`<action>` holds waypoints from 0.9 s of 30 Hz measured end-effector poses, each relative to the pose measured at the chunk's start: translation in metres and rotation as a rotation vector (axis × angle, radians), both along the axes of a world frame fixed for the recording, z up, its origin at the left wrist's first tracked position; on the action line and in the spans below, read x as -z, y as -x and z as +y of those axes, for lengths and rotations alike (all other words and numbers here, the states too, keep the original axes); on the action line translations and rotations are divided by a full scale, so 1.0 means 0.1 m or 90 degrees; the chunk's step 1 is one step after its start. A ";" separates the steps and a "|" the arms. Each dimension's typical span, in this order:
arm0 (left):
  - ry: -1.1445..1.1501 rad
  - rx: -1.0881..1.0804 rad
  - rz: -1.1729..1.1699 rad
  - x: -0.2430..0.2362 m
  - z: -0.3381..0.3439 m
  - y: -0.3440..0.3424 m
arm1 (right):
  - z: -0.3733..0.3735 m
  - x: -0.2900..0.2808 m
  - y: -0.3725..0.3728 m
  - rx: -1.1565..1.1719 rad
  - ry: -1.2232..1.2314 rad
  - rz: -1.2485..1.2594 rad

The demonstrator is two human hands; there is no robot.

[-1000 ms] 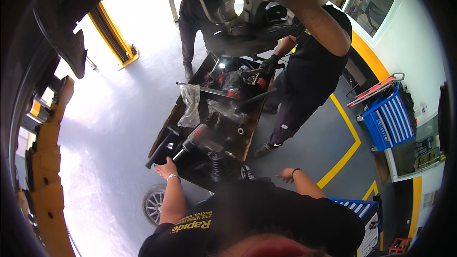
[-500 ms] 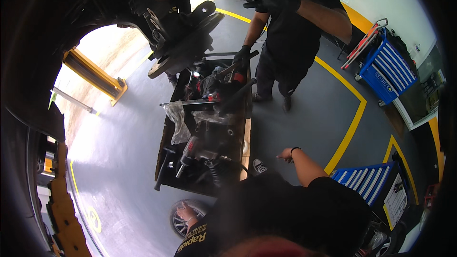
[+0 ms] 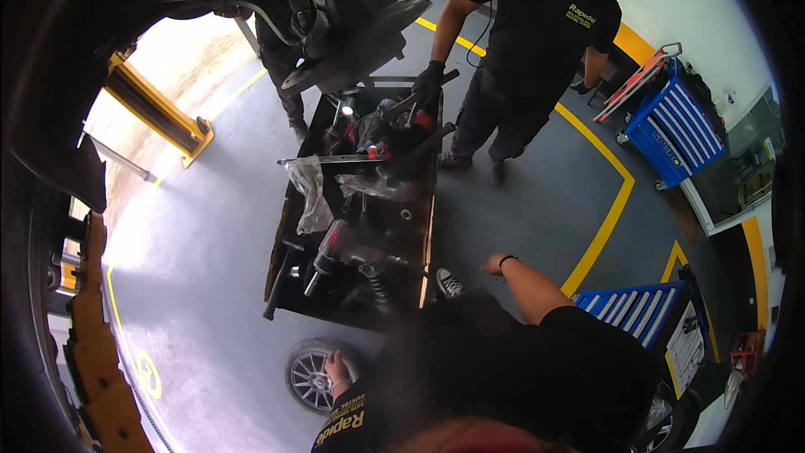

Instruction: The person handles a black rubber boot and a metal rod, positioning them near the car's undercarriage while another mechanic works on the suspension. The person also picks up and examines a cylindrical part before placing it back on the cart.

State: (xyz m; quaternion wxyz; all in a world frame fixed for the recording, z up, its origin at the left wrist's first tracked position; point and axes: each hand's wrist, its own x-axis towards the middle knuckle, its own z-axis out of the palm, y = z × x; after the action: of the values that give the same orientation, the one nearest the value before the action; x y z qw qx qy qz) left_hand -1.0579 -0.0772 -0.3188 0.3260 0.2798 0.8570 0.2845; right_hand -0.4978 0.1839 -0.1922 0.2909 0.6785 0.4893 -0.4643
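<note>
My left hand (image 3: 337,367) hangs at my side, loosely curled with fingers apart and nothing in it. In the picture it overlaps a wheel (image 3: 303,379) on the floor; contact cannot be made out. My right hand (image 3: 495,265), a dark band at its wrist, is held out beside the tool cart (image 3: 426,267), relaxed and without an object. On the cart lie an air impact tool (image 3: 325,260), a dark coil spring (image 3: 380,289), clear plastic wrapping (image 3: 310,197) and a long bar (image 3: 281,281). Neither hand touches them.
Across the cart a co-worker (image 3: 541,42) rests a black-gloved hand (image 3: 429,80) by a dark bar. A dark vehicle part (image 3: 360,42) hangs overhead. Blue tool cabinets (image 3: 675,130) stand at right; a yellow lift post (image 3: 159,113) rises at left.
The co-worker across the cart has lowered a raised gloved hand and shifted. My left hand's fingers have curled in from a more stretched pose. My view has shifted slightly.
</note>
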 end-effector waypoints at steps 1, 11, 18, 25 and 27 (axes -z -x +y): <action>0.002 0.007 -0.008 0.03 0.00 0.03 | -0.04 -0.03 0.01 0.058 0.013 0.008; 0.287 0.217 0.382 0.24 0.33 0.77 | -0.42 0.20 -0.10 0.006 -0.029 -0.104; 0.001 -0.237 0.497 -0.12 1.14 1.09 | -0.71 0.49 -0.40 -0.203 -0.071 -0.028; -0.355 -0.253 0.491 -1.38 1.75 0.40 | -0.54 0.87 -0.71 -0.042 -0.085 -0.051; -0.375 -0.189 0.457 -1.63 1.85 0.16 | -0.41 0.93 -0.78 -0.528 -0.071 -0.071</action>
State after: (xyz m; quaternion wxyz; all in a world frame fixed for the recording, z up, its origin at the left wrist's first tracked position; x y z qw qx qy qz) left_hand -1.0740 0.1078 -0.1556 -0.1275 0.3151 0.8291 0.4440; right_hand -0.4195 0.1432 -0.2851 0.4418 0.4627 0.7291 -0.2432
